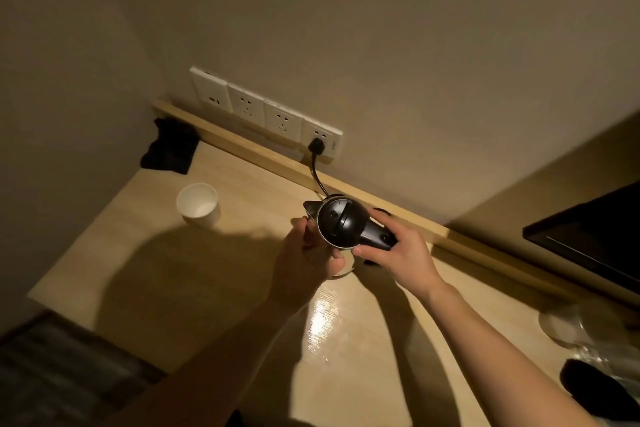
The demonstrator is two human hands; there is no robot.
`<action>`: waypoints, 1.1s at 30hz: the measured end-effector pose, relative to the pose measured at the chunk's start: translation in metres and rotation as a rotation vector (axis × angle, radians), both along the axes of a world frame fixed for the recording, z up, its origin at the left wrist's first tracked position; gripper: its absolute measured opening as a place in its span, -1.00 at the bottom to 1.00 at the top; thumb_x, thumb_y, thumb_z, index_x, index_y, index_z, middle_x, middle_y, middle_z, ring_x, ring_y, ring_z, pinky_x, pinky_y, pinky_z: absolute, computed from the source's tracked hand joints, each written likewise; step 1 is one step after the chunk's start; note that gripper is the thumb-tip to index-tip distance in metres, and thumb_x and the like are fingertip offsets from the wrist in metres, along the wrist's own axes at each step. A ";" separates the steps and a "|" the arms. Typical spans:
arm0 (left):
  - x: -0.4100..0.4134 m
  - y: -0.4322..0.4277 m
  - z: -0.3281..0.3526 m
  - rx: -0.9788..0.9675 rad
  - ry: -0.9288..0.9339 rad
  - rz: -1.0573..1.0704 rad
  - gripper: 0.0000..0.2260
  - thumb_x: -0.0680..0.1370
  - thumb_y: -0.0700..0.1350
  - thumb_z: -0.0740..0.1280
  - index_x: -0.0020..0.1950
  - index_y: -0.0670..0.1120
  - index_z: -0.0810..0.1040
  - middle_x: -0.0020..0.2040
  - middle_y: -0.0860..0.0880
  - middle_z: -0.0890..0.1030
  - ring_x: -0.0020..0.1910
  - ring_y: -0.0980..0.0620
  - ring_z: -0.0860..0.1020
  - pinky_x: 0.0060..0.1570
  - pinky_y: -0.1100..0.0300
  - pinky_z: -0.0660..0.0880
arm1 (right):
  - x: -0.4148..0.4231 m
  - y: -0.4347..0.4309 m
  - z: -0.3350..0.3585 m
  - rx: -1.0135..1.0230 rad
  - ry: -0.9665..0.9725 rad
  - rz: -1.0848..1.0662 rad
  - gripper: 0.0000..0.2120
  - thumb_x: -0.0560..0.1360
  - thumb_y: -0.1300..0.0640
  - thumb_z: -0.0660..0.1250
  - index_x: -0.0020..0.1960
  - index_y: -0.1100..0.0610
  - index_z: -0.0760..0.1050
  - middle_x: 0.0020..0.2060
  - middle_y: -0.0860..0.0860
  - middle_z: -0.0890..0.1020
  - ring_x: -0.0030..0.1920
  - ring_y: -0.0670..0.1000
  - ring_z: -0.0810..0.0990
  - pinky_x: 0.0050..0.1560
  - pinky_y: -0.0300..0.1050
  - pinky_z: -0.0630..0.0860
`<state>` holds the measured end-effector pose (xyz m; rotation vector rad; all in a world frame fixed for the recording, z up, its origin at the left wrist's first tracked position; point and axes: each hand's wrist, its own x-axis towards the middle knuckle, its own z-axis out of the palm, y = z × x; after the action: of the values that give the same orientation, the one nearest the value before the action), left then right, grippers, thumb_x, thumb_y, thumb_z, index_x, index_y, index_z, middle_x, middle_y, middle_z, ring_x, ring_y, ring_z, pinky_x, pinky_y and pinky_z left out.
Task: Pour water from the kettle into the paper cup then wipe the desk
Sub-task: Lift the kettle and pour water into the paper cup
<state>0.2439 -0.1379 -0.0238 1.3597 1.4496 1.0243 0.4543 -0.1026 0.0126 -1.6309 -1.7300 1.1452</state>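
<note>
1. Head view: the right hand (398, 250) was wrapped round the black handle of the kettle (341, 224), near the desk's (214, 288) back edge.
2. The left hand (304, 263) cupped the kettle's body, seemingly gripping it.
3. The paper cup (198, 204) stood upright, apart to the left.
4. A dark cloth (169, 147) lay in the far-left corner.

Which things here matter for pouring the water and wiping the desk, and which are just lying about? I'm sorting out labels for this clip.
In the job: kettle, held by left hand and right hand; paper cup; dark cloth, probably for wiping; desk.

Lying about: wall sockets; dark screen; clear glassware.
</note>
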 end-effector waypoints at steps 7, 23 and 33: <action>-0.019 -0.004 0.017 -0.065 -0.072 -0.014 -0.61 0.46 -0.30 0.57 0.15 0.00 0.54 -0.08 0.02 0.65 -0.12 0.13 0.63 -0.08 0.33 0.56 | -0.026 -0.008 0.008 0.032 0.111 -0.080 -0.26 0.27 -0.08 0.64 0.42 0.01 0.56 0.17 -0.10 0.69 0.20 -0.13 0.64 0.24 -0.21 0.55; -0.122 -0.025 0.024 -0.166 -0.277 0.181 -0.26 0.42 -0.11 0.65 0.48 0.32 0.43 0.28 0.37 0.61 0.32 0.35 0.53 0.18 0.38 0.55 | -0.134 0.006 0.038 0.082 0.023 0.033 -0.38 0.24 -0.27 0.58 0.27 -0.33 0.51 0.04 -0.34 0.66 0.11 -0.34 0.61 0.04 -0.45 0.52; -0.173 -0.013 0.011 -0.328 -0.411 0.160 -0.32 0.44 -0.17 0.63 0.47 0.21 0.48 0.24 0.26 0.62 0.22 0.31 0.54 -0.06 0.48 0.57 | -0.189 0.019 0.035 0.041 -0.084 0.051 -0.39 0.35 -0.01 0.67 0.36 -0.08 0.58 0.03 -0.32 0.66 0.10 -0.35 0.63 0.06 -0.43 0.55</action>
<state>0.0709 -0.1506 -0.0129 0.7564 1.3525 1.0394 0.2657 -0.0839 0.0477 -1.6405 -1.8453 1.0713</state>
